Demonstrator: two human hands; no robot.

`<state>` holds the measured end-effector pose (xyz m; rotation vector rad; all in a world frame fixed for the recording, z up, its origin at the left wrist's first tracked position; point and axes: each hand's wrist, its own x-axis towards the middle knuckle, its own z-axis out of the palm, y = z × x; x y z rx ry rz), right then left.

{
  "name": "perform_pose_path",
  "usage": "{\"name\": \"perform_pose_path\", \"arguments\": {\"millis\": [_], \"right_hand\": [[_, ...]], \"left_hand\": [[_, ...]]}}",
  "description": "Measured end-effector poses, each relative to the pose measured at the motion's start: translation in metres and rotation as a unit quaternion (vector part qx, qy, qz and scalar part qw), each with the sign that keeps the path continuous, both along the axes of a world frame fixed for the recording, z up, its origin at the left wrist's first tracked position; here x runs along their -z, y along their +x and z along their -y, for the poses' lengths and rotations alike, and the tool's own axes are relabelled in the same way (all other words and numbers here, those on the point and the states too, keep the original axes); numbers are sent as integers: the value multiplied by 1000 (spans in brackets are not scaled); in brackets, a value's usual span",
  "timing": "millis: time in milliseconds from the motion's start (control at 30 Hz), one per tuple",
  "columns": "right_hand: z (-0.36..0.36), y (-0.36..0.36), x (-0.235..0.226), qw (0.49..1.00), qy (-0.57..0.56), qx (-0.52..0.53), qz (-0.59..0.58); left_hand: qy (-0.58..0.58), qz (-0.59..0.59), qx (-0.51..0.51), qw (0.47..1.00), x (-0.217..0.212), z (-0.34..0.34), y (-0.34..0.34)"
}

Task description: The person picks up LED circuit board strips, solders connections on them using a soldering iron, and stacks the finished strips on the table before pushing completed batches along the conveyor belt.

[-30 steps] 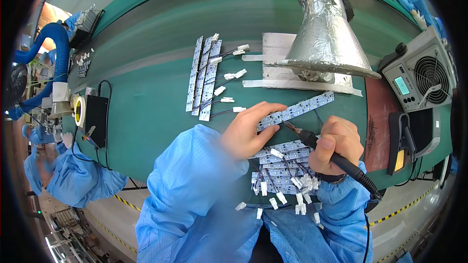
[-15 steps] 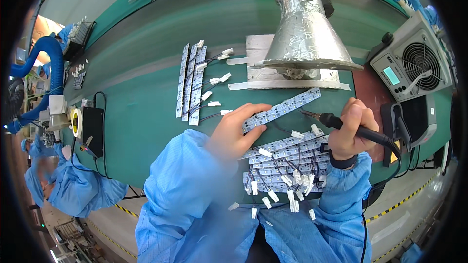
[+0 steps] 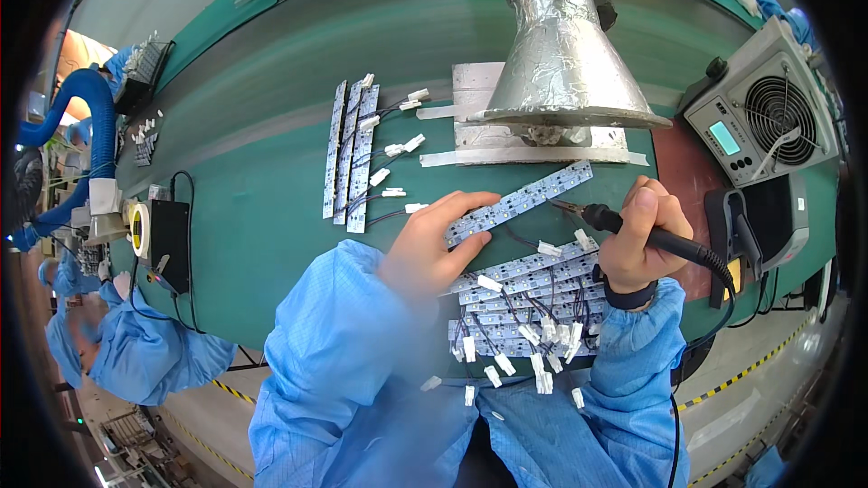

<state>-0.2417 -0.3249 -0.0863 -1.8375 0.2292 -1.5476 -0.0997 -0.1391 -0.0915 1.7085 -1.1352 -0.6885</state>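
My left hand grips one end of a long white LED circuit board strip, thumb and fingers on its two long edges. The strip slants up to the right over the green mat. In my right hand is a soldering iron, its tip pointing left, just below the strip's right part. A thin wire with a white connector lies below the held strip. Nearer to me, a stack of LED strips with wires and white connectors spreads between my forearms.
Beyond the held strip hangs a foil-covered extraction hood above a taped white board. Several finished-looking strips lie left of it. A grey fan unit and a black holder stand right; a black box stands left.
My right hand and the soldering iron have shifted slightly left. My left hand keeps its hold on the strip, and the whole view has moved a little.
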Motion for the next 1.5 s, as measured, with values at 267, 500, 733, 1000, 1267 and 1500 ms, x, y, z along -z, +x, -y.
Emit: {"name": "perform_pose_path", "arguments": {"millis": [267,500,733,1000,1267,1500], "right_hand": [[1,-1,0,1000,5,-22,-4],[1,-2,-1,1000,-6,-30,-3],[1,-1,-2,999,-9,-34,-12],[1,0,-1,999,-17,-38,-12],[11,-3,-3,997,34,25,62],[38,-16,-4,987,97,126,15]], "left_hand": [[-6,11,-2,1000,1,0,-1],[-5,10,-1,1000,0,2,-1],[-3,3,1,1000,0,0,-1],[5,7,2,1000,-3,0,0],[7,4,-3,1000,-4,1,-1],[15,18,-4,1000,2,-1,-1]]}}
